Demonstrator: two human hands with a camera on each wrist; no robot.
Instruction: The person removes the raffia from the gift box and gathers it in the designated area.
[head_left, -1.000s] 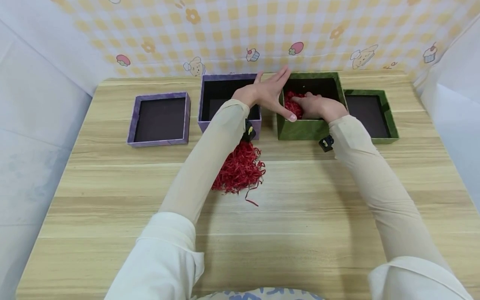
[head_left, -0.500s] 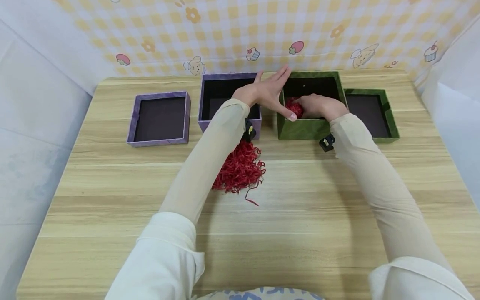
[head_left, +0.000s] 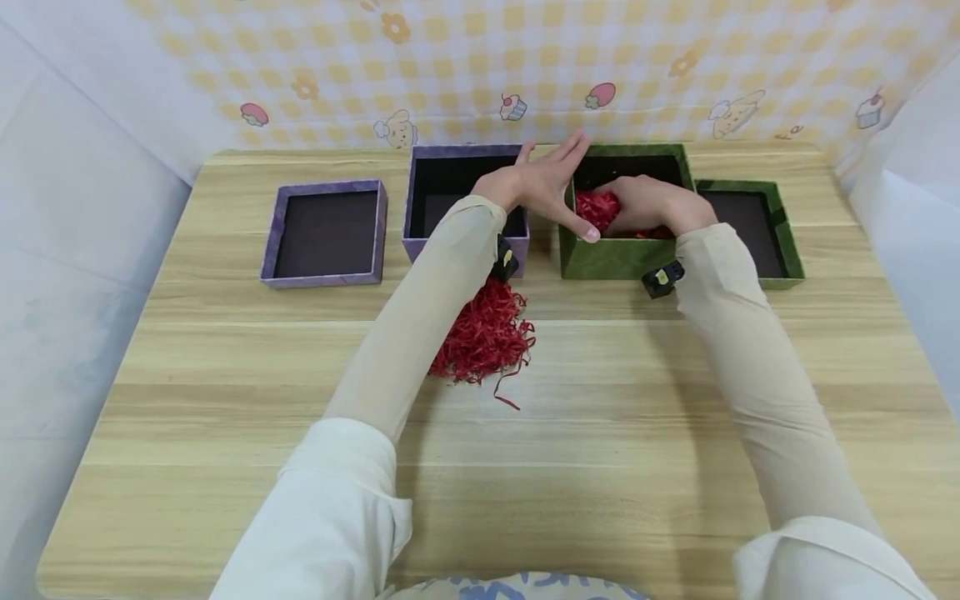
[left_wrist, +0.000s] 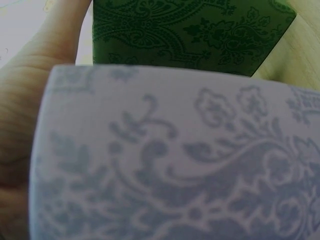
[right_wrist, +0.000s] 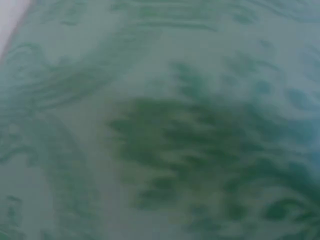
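My left hand (head_left: 542, 183) reaches over the purple box (head_left: 465, 153), fingers and thumb spread straight along the left rim of the green box (head_left: 611, 260). Inside the green box is my right hand (head_left: 648, 204), its fingers curled round a clump of red shredded paper (head_left: 597, 210); the fingertips are hidden. A few more red shreds show below that hand. In the left wrist view, the patterned purple box wall (left_wrist: 190, 160) fills the foreground with the green box (left_wrist: 185, 35) behind. The right wrist view shows only the blurred green box wall (right_wrist: 165, 145).
A pile of red shredded paper (head_left: 487, 333) lies on the wooden table (head_left: 585, 433), partly under my left forearm. The purple lid (head_left: 322, 281) lies open side up at the left, the green lid (head_left: 783, 242) at the right. A checked cloth (head_left: 450, 67) hangs behind.
My right hand has risen slightly and shifted right in the green box, bringing up the red clump. My left hand keeps its place on the rim. The head view has shifted a little.
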